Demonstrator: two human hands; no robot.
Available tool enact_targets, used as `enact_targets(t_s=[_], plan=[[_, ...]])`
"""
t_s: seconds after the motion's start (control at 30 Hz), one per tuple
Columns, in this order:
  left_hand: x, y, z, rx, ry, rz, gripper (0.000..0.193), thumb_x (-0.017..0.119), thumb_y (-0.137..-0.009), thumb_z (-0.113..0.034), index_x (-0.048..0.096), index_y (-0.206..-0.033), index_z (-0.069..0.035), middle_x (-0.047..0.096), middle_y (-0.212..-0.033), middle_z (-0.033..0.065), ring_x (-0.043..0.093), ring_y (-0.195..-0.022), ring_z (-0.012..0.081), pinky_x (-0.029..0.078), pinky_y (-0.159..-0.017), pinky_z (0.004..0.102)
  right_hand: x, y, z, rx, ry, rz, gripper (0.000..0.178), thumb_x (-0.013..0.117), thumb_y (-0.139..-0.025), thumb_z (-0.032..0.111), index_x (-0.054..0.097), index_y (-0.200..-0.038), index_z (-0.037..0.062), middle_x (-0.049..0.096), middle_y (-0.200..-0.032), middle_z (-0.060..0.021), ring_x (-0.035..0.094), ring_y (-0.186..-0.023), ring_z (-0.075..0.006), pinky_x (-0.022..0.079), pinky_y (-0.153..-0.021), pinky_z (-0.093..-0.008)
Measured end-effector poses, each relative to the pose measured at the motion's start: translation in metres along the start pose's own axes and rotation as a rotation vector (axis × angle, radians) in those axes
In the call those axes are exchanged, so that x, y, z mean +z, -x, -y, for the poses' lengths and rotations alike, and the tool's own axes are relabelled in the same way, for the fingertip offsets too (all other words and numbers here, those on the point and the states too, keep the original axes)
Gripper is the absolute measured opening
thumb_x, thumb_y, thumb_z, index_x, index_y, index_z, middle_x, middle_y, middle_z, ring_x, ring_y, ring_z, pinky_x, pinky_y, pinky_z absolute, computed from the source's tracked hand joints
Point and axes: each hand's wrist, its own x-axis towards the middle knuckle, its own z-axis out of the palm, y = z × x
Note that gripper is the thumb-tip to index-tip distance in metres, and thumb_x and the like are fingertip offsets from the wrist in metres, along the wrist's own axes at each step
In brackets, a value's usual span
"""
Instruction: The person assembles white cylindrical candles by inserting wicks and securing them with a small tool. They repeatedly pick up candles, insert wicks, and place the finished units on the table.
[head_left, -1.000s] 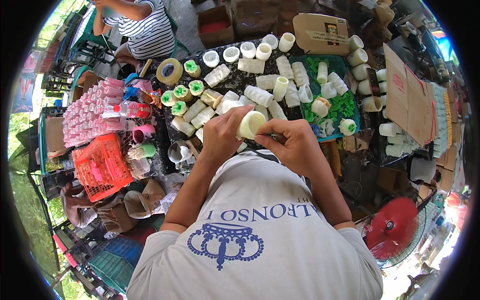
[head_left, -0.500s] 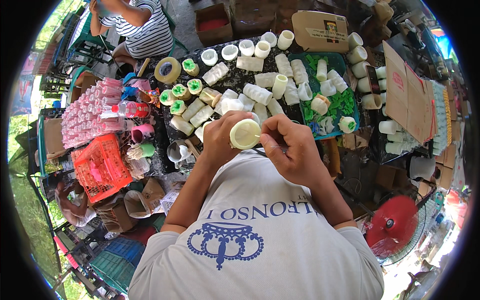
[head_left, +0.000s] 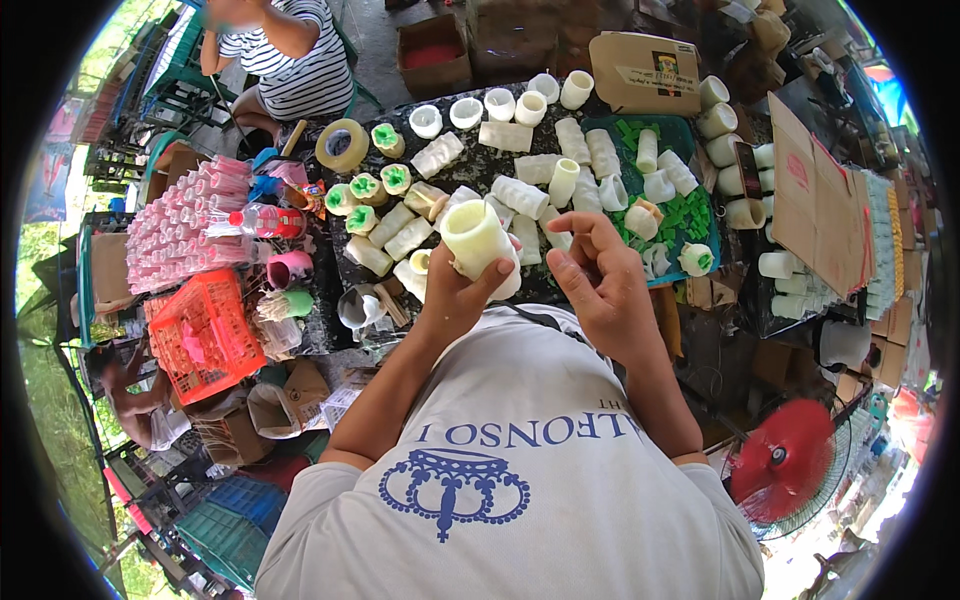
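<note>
My left hand (head_left: 462, 298) is closed round a hollow, cream, waxy cylinder (head_left: 478, 232), which looks like a candle shell. It stands nearly upright over my chest, its open mouth tipped a little toward me. Just right of it, my right hand (head_left: 603, 290) is raised with thumb and fingers apart, and I see nothing in it. Behind both hands the dark, speckled table (head_left: 455, 172) bears several similar white cylinders (head_left: 518, 197), some lying and some standing. Green-filled cylinders (head_left: 366, 187) stand to the left among them.
A teal tray (head_left: 714, 235) of green pieces is at the right, near propped cardboard (head_left: 815, 190). Pink tubes (head_left: 185, 225), a bottle (head_left: 265, 222) and an orange basket (head_left: 205, 325) crowd the left. A red fan (head_left: 785, 460) stands at lower right. Another person (head_left: 290, 60) sits beyond the table.
The cylinder has turned from mouth-on to nearly upright in my left hand. My right hand has drawn back from its rim, and its pinched fingers have spread.
</note>
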Motion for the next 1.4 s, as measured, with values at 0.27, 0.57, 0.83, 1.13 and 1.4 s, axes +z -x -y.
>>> enact_targets(t_s=[0.27,0.57,0.83,1.13,1.4], plan=[[0.003,-0.011,-0.025,-0.326,0.526,-0.05,0.064,0.049,-0.108,-0.059,0.051,-0.142,-0.005,0.072,-0.117,0.0128,0.063,-0.077,0.0077,0.054,-0.065,0.0241,0.006,0.01,-0.012,-0.011,0.244,0.124,0.042,0.086,-0.086,0.029,0.068,-0.111,0.0003,0.048,-0.062,-0.0055,0.047,-0.055,-0.0174,0.038,-0.054,-0.0347],[0.003,-0.021,-0.022,-0.457,0.777,-0.088,0.062,0.05,-0.106,-0.064,0.059,-0.134,-0.009,0.073,-0.118,0.01,0.047,-0.054,0.0029,0.034,-0.046,0.0205,0.013,0.017,-0.012,-0.042,0.257,0.013,0.03,0.082,-0.091,0.027,0.071,-0.105,0.0032,0.06,-0.065,-0.0098,0.057,-0.054,-0.0211,0.045,-0.054,-0.0342],[0.02,-0.013,-0.038,-0.38,0.68,-0.152,0.062,0.049,-0.107,-0.062,0.055,-0.137,-0.009,0.071,-0.119,0.0103,0.055,-0.059,0.003,0.04,-0.047,0.0197,0.033,0.016,-0.017,-0.128,0.187,-0.141,0.017,0.077,-0.092,0.012,0.07,-0.106,0.0058,0.069,-0.077,-0.0111,0.068,-0.06,-0.022,0.052,-0.056,-0.0342],[0.016,-0.008,-0.044,-0.262,0.58,-0.148,0.059,0.046,-0.11,-0.058,0.052,-0.14,-0.007,0.07,-0.119,0.0138,0.064,-0.077,0.0073,0.048,-0.055,0.0217,0.028,0.015,-0.021,-0.234,0.193,-0.001,0.018,0.073,-0.087,0.004,0.063,-0.101,0.0061,0.071,-0.084,-0.0108,0.073,-0.07,-0.0284,0.056,-0.062,-0.0364],[-0.003,-0.003,-0.041,-0.038,0.323,0.054,0.056,0.051,-0.11,-0.048,0.046,-0.142,-0.003,0.067,-0.124,0.0132,0.068,-0.106,0.0166,0.059,-0.084,0.0307,0.019,0.016,-0.016,-0.065,0.299,0.092,0.032,0.08,-0.088,0.017,0.065,-0.115,0.0075,0.069,-0.083,-0.0114,0.073,-0.074,-0.027,0.056,-0.066,-0.0369]])
